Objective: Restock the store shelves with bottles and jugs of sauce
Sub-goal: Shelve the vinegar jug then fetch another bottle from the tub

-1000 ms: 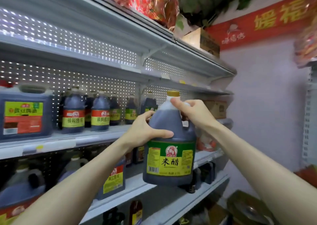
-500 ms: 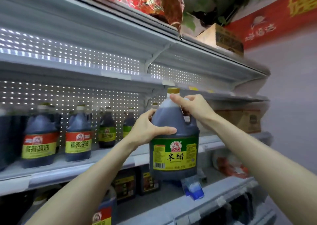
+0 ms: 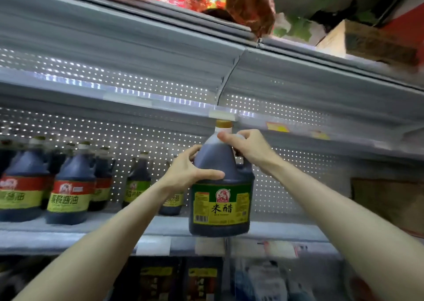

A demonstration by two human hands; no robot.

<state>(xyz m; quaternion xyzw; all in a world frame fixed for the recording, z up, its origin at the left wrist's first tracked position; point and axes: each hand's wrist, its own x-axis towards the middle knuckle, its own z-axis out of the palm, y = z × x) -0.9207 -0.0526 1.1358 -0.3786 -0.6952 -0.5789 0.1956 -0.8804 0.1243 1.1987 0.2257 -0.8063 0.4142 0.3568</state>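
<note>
Head: jug [image 3: 220, 205] clasped between left grip [image 3: 186, 174], right grip [image 3: 249, 147].

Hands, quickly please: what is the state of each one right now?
Left hand: holds the green-label jug at its shoulder, thumb across the front.
Right hand: grips the same jug just below the cap.

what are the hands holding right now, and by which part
Both hold one dark green-labelled jug. The left hand grips its shoulder above the label; the right hand grips the top by the neck, under the yellow cap.
</note>
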